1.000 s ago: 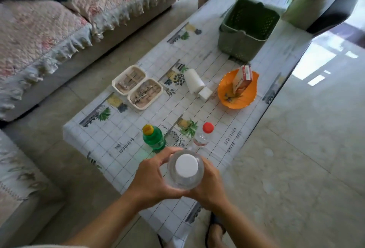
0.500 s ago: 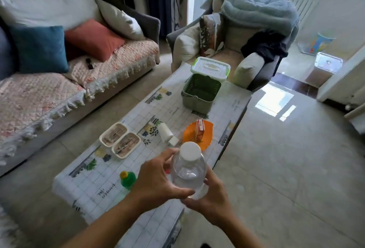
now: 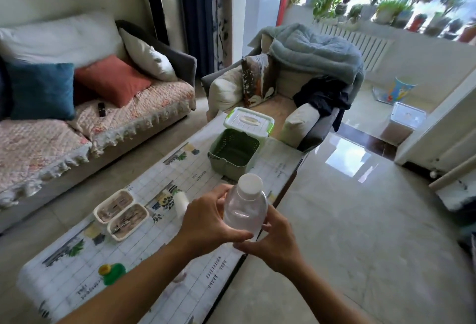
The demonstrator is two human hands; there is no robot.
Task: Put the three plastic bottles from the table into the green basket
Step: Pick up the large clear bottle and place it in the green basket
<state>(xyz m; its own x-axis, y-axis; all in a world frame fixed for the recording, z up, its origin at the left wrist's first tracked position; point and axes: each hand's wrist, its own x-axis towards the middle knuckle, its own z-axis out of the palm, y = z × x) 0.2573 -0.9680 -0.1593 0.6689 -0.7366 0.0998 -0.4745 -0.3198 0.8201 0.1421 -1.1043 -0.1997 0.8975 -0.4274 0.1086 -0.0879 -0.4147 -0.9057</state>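
A clear plastic bottle with a white cap (image 3: 244, 205) is held upright in the air over the table's right edge. My left hand (image 3: 208, 218) wraps its left side and my right hand (image 3: 275, 238) cups its bottom and right side. The green basket (image 3: 233, 153) stands empty at the far end of the table (image 3: 180, 169), well beyond the bottle. A green bottle with a yellow cap (image 3: 112, 272) stands on the near left part of the table. My left arm hides the red-capped bottle.
Two cream trays of small tools (image 3: 121, 214) and a white roll (image 3: 181, 201) lie mid-table. A lidded white box (image 3: 248, 121) sits behind the basket. A sofa (image 3: 77, 127) runs along the left, an armchair (image 3: 296, 91) stands beyond the table, and tiled floor lies to the right.
The view has tilted up and the bottle has risen and moved forward towards the basket. Both hands keep their hold on it. The orange dish is now hidden behind the hands.
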